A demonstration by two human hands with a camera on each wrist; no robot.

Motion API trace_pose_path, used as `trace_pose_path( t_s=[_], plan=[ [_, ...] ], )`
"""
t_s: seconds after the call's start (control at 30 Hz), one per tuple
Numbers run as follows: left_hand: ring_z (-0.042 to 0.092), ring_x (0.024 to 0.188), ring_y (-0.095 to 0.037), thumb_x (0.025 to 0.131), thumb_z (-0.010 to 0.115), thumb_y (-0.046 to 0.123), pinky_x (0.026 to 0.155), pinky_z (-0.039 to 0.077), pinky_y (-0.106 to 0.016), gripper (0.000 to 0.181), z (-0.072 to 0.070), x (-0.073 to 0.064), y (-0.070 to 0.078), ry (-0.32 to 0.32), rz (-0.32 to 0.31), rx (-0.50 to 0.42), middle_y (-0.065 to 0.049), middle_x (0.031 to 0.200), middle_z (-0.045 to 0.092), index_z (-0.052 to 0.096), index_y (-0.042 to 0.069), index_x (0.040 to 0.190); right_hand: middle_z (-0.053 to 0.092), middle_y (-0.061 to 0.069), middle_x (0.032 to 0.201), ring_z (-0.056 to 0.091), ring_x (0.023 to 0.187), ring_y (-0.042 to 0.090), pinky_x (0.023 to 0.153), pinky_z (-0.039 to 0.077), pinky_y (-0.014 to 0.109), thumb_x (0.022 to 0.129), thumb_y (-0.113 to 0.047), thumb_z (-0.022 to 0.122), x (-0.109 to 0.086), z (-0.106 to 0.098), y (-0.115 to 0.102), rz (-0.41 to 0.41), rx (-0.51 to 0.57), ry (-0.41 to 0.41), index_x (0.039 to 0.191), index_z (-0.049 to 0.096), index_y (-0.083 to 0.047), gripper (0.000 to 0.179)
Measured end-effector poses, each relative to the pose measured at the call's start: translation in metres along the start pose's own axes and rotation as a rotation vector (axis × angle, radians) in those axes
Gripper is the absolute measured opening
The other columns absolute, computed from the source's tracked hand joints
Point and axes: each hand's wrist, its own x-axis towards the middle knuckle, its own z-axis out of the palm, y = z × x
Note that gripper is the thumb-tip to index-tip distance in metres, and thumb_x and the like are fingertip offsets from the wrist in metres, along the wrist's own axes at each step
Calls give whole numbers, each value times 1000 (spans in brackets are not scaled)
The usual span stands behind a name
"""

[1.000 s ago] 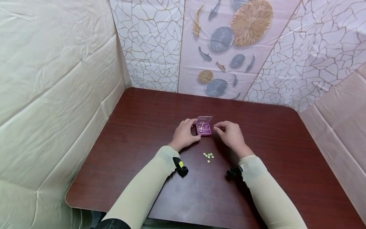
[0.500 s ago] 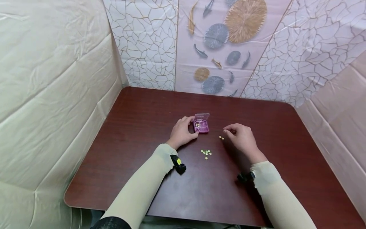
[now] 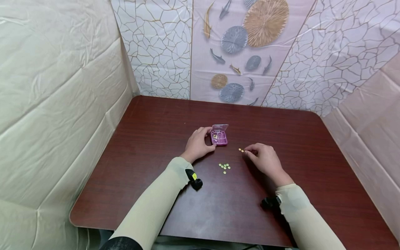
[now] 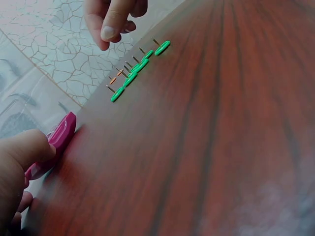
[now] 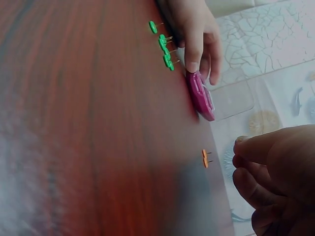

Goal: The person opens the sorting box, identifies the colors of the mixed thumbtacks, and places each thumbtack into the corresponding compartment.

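My left hand (image 3: 197, 146) grips the left side of a small magenta case (image 3: 222, 141), its thumb at the front and fingers at the back. The case has its clear lid (image 3: 220, 127) raised, and a few small thumbtacks (image 3: 215, 136) lie in its left compartments. To the right of it, my right hand (image 3: 265, 159) hovers low with thumb and fingers bent towards each other. Two orange thumbtacks (image 5: 205, 158) lie pins up right by those fingertips; nothing shows between them. Several green thumbtacks (image 3: 224, 166) sit in a cluster nearer me, pins up.
The dark red-brown wooden table (image 3: 150, 146) carries everything. Behind it hangs a patterned cloth (image 3: 162, 52), with pale cloth walls on the left (image 3: 62, 114) and right (image 3: 368, 139). Black wrist cameras sit on both sleeves.
My right hand has moved away from the case to the right, then lowered towards the orange thumbtacks, which came into sight. My left hand still holds the case. The head view has shifted slightly.
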Motion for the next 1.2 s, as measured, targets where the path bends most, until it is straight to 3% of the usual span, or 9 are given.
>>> trace_pose_path(
  t_s=[0.33,0.5,0.77,1.2],
  plan=[
    [56,132,-20,91,89,39,112,49,-42,80,-1,1,-2,6,9,-19,2,141,61,54,19,159,81,7,107,75,98,30,88,58,56,100,-16,82,0,6,-5,-52,-19,-120,108,87,-14,10],
    [56,131,-20,90,89,40,112,49,-42,80,0,2,-3,8,16,-16,2,141,62,54,19,159,82,7,109,76,100,30,89,59,57,100,-18,81,5,6,-6,-44,-40,-127,109,87,-14,11],
    [56,132,-20,90,88,40,112,49,-43,80,0,3,-5,8,12,-14,2,141,62,54,19,159,81,3,97,72,83,26,73,57,54,103,-20,78,14,0,1,74,-103,-102,109,87,-15,12],
    [56,132,-20,91,87,40,112,49,-42,80,1,1,-5,-3,15,-13,2,142,62,53,19,160,78,-1,88,69,77,23,70,56,51,101,-24,81,19,9,2,78,-133,-113,104,86,-16,10]
  ],
)
